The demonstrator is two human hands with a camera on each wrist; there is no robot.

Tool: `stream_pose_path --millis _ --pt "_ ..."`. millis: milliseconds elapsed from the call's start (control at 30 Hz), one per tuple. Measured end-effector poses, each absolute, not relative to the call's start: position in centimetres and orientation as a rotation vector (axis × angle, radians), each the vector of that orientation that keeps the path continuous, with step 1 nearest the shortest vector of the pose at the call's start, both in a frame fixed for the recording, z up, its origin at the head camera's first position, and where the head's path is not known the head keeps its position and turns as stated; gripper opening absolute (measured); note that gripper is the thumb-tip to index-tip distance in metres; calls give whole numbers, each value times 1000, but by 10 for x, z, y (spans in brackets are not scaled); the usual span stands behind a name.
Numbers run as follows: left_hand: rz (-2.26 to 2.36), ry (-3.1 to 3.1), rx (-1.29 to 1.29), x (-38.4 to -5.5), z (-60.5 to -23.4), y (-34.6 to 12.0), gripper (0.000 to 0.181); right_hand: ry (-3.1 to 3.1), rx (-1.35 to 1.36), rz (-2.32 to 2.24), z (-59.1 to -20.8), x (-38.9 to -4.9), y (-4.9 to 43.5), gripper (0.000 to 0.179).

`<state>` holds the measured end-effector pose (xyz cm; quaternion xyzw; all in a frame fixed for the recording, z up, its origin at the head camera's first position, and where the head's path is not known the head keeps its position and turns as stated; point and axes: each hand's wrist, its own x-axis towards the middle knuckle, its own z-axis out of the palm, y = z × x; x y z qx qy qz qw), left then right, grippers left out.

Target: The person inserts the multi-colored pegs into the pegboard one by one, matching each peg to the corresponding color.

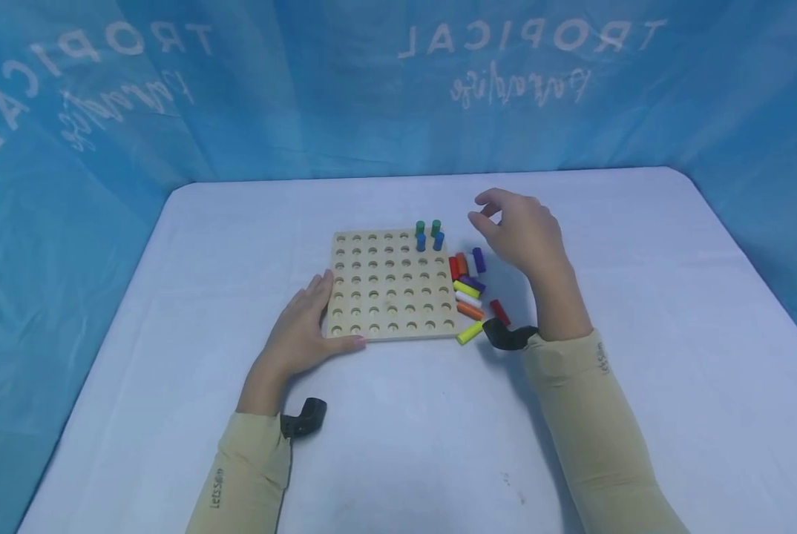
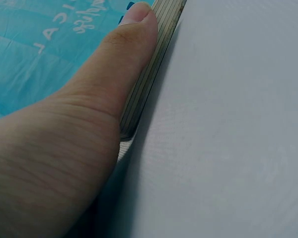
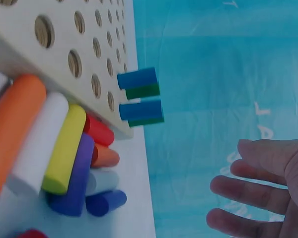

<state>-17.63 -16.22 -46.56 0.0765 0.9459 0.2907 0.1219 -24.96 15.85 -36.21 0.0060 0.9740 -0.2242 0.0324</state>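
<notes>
A pale wooden pegboard [image 1: 381, 285] with rows of round holes lies on the table. Two green pegs [image 1: 420, 228] and two blue pegs [image 1: 438, 241] stand upright in its far right corner. My left hand [image 1: 301, 326] rests against the board's near left corner, thumb along the front edge and fingers along the left side. In the left wrist view the thumb [image 2: 114, 59] touches the layered wooden edge. My right hand [image 1: 525, 230] hovers beyond the board's right side, fingers loosely bent and apart, with nothing between them; the right wrist view shows these fingers [image 3: 253, 193] spread.
Loose pegs lie along the board's right side: red, orange, white, purple and yellow, including a yellow peg [image 1: 470, 332] and a red peg [image 1: 499, 311] nearer the right wrist. A white cloth covers the table [image 1: 385, 445]. Blue printed curtains [image 1: 345, 89] hang behind it.
</notes>
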Motion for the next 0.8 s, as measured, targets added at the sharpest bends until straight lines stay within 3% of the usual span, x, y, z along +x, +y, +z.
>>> stream_pose_path --millis 800 --pt "845 2774 225 -176 -468 -161 135 2762 149 -527 -391 -264 183 46"
